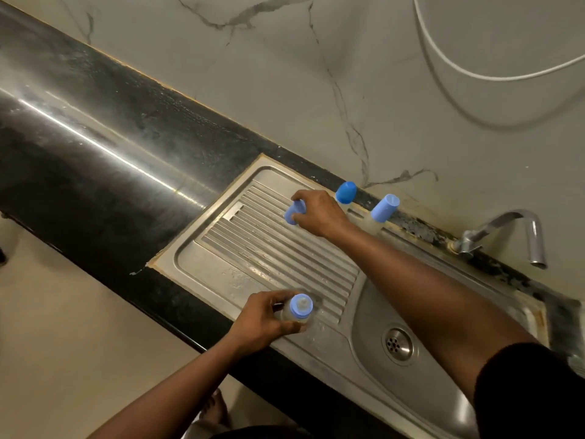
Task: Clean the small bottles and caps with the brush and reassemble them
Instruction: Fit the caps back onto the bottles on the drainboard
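Note:
My left hand [264, 321] grips a small clear bottle [296, 313] with a light blue collar and teat, standing on the front edge of the steel drainboard [240, 274]. My right hand [319, 212] reaches across the drainboard and holds a light blue cap [294, 211] at its far side. Two more capped bottles stand along the back rim: one with a rounded darker blue cap [346, 192], one with a taller light blue cap [384, 208]. No brush is visible.
The sink basin with its drain [397, 342] lies to the right of the drainboard, with a chrome tap [512, 236] over it at the back. Black countertop [110, 172] stretches left. A white cord [443, 58] hangs on the marble wall.

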A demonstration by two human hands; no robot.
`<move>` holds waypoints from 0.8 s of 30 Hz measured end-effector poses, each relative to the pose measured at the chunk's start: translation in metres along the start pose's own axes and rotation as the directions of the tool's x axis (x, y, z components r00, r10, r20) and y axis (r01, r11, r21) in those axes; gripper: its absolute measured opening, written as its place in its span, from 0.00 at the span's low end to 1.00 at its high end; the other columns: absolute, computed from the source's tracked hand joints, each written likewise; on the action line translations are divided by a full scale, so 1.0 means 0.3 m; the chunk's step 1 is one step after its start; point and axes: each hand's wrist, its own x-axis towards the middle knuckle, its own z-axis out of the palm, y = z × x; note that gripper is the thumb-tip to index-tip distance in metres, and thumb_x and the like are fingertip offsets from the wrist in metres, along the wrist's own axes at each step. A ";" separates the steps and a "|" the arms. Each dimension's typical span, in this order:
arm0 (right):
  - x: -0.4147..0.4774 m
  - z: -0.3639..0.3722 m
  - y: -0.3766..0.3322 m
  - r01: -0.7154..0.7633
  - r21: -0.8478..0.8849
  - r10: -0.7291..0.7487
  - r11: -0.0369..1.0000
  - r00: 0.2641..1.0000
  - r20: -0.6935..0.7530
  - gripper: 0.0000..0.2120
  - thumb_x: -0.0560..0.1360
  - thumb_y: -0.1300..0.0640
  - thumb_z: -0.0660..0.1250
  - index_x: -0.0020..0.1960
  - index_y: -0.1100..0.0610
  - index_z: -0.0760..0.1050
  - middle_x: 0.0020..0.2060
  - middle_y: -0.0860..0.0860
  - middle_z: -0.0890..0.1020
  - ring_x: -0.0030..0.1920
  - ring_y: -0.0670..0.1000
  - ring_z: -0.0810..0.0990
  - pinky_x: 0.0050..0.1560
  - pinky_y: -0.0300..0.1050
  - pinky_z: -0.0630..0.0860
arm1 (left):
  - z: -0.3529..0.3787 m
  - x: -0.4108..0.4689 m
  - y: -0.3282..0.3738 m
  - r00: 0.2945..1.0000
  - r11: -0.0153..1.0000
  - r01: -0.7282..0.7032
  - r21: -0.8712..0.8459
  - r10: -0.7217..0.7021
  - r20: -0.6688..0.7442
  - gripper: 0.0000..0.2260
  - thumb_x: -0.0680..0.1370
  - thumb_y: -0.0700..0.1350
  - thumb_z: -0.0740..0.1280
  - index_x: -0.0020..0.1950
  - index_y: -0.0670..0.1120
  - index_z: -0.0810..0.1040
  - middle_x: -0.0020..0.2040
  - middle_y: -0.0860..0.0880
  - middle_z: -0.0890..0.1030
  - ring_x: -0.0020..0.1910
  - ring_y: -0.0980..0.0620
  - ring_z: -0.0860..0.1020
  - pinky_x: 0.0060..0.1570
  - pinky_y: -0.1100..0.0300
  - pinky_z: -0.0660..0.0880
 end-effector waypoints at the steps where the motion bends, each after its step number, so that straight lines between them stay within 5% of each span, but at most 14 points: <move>1: -0.035 -0.030 -0.006 0.011 0.067 -0.011 0.998 1.000 -0.004 0.11 0.80 0.53 0.68 0.60 0.56 0.78 0.51 0.50 0.81 0.54 0.50 0.81 0.58 0.45 0.77 | -0.002 0.001 0.001 1.000 1.000 0.005 -0.001 -0.005 0.001 0.24 0.71 0.50 0.84 0.66 0.52 0.84 0.60 0.60 0.86 0.61 0.59 0.83 0.67 0.51 0.78; 4: -0.186 -0.119 -0.020 0.068 0.213 -0.070 0.975 0.998 0.002 0.16 0.78 0.48 0.70 0.65 0.50 0.78 0.52 0.45 0.82 0.52 0.44 0.82 0.57 0.47 0.81 | 0.001 -0.001 0.007 1.000 1.000 0.006 -0.001 -0.006 0.005 0.25 0.70 0.50 0.84 0.65 0.52 0.85 0.59 0.59 0.86 0.61 0.58 0.83 0.67 0.50 0.78; 9: -0.453 -0.200 -0.056 0.179 0.160 -0.201 0.971 0.971 0.132 0.20 0.73 0.43 0.75 0.63 0.43 0.79 0.52 0.42 0.83 0.47 0.40 0.84 0.52 0.43 0.82 | 0.003 -0.004 0.015 0.999 0.999 0.033 -0.010 -0.033 0.009 0.25 0.69 0.50 0.84 0.65 0.51 0.85 0.59 0.58 0.86 0.61 0.58 0.83 0.68 0.51 0.78; 18: -0.592 -0.106 -0.078 0.303 -0.056 -0.281 0.951 0.928 0.246 0.12 0.74 0.49 0.69 0.54 0.53 0.80 0.48 0.48 0.84 0.48 0.50 0.82 0.49 0.55 0.81 | -0.002 -0.001 0.020 0.999 0.998 0.024 0.050 -0.026 0.037 0.23 0.71 0.53 0.83 0.64 0.53 0.85 0.57 0.58 0.87 0.57 0.57 0.84 0.64 0.51 0.80; 24: -0.595 -0.041 -0.070 0.272 -0.038 -0.256 0.961 0.937 0.239 0.02 0.73 0.53 0.69 0.45 0.47 0.77 0.41 0.43 0.81 0.41 0.45 0.80 0.43 0.49 0.81 | 0.001 -0.003 0.014 0.999 0.999 0.020 0.029 -0.021 0.043 0.23 0.72 0.53 0.82 0.66 0.53 0.84 0.59 0.58 0.86 0.60 0.57 0.84 0.66 0.51 0.79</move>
